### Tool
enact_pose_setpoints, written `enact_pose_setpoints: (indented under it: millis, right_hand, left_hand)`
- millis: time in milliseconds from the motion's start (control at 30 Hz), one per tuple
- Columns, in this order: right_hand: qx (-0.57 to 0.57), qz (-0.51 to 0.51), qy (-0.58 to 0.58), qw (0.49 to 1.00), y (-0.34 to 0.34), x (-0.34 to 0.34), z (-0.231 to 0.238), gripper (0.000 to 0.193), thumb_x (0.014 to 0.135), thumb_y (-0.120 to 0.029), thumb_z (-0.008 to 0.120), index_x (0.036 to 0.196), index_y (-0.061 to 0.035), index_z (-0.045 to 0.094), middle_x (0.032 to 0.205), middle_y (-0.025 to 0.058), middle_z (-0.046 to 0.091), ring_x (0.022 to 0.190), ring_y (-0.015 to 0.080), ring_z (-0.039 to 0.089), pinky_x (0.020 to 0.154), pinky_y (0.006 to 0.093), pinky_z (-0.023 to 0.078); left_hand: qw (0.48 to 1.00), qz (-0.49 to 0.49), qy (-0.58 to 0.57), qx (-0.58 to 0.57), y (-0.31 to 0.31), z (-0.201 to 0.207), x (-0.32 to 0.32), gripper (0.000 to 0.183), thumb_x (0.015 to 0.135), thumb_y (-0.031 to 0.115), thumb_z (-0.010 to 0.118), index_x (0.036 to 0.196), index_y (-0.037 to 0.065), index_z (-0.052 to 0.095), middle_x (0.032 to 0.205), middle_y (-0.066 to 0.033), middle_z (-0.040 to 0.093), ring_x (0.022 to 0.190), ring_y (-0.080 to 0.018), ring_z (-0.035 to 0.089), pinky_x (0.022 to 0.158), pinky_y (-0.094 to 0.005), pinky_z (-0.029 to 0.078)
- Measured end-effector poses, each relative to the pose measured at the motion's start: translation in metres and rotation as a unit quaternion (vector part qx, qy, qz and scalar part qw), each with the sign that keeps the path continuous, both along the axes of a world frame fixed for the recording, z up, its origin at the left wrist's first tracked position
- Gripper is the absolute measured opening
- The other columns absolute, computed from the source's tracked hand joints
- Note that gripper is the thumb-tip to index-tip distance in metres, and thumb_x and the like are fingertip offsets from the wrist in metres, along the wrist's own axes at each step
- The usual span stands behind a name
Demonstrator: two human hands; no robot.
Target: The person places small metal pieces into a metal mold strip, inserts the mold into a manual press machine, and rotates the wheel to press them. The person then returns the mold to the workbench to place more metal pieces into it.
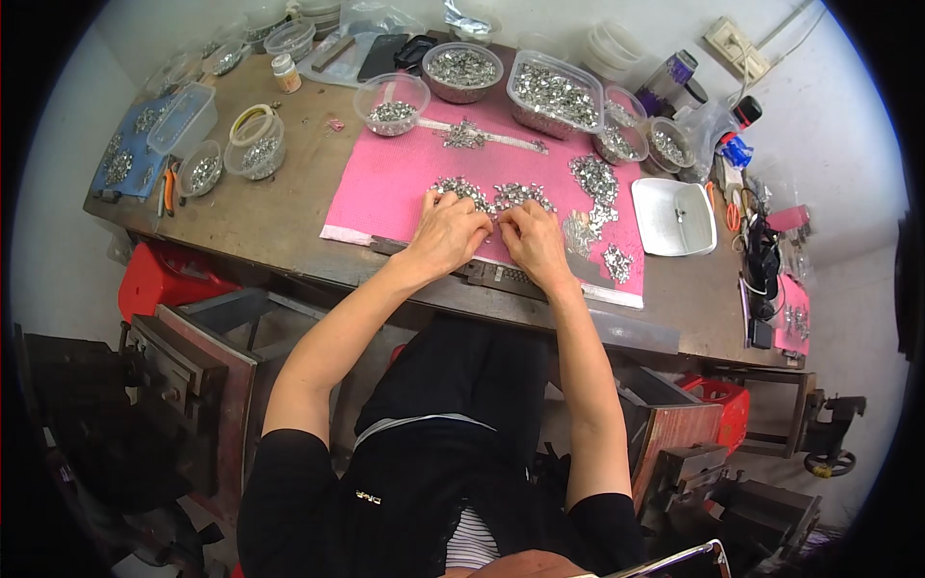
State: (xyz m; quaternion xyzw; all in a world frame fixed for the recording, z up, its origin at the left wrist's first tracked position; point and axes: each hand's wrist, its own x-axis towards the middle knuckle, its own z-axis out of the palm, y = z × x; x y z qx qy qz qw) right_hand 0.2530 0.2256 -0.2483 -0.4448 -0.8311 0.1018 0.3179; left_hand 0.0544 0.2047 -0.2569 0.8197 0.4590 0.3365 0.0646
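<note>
My left hand (446, 233) is at the front of a pink mat (385, 183), fingers curled and thumb against the fingertips beside a pile of small silver metal pieces (462, 190). Close by on its right, my right hand (536, 245) has thumb and forefinger pinched together, just in front of a second pile of silver pieces (520, 196). The two sets of fingertips nearly meet. Whatever they hold is too small to make out. Below them, a dark metal block with a row of slots (499, 277) lies along the bench's front edge, partly behind my wrists.
More silver pieces (594, 183) lie in heaps at the mat's right. Tubs of pieces (556, 94) line the back, and a white tray (673, 252) stands right of the mat. Orange-handled pliers (170, 189) lie at left. Vises (171, 385) flank my legs below the bench.
</note>
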Motion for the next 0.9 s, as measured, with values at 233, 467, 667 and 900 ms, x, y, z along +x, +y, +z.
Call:
enact_pose_setpoints:
  millis: [233,467,667,900]
  right_hand:
    - [0.041,0.001,-0.019,0.999,0.002,-0.002,-0.007,0.008,0.083,-0.007,0.069,0.089,-0.0045,0.065,0.089,0.0112,0.059,0.089,0.0307,0.06,0.078,0.0437,0.043]
    - [-0.062,0.019,0.047,0.997,-0.037,0.032,0.022,0.012,0.082,-0.002,0.07,0.091,-0.0043,0.061,0.09,0.0107,0.059,0.087,0.0286,0.059,0.076,0.0409,0.043]
    - [-0.024,0.059,0.044,0.997,-0.075,0.045,0.016,0.019,0.08,0.002,0.071,0.093,-0.0039,0.059,0.094,0.0099,0.059,0.088,0.0298,0.058,0.077,0.0408,0.044]
    - [0.073,0.046,-0.022,0.996,-0.078,0.043,0.007,0.023,0.076,0.002,0.071,0.096,-0.0032,0.059,0.096,0.0108,0.058,0.086,0.0307,0.057,0.075,0.0417,0.045]
  left_hand:
    - [0.999,-0.001,0.034,0.023,0.004,0.002,0.009,0.006,0.084,0.016,0.073,0.087,0.011,0.073,0.086,-0.0022,0.064,0.092,-0.0232,0.058,0.099,-0.0477,0.036]
    - [0.999,-0.038,-0.019,0.02,-0.012,0.015,0.005,0.004,0.084,0.014,0.072,0.086,0.011,0.07,0.083,-0.0027,0.066,0.088,-0.0219,0.06,0.101,-0.0475,0.035]
    - [0.993,-0.102,-0.055,0.005,-0.044,0.007,0.034,0.01,0.082,0.015,0.074,0.089,0.011,0.068,0.088,-0.0034,0.064,0.096,-0.0231,0.061,0.107,-0.0537,0.036]
    - [0.995,-0.092,-0.041,0.02,-0.047,0.003,0.041,0.013,0.081,0.012,0.075,0.091,0.009,0.069,0.093,-0.0032,0.066,0.099,-0.0234,0.062,0.111,-0.0558,0.037]
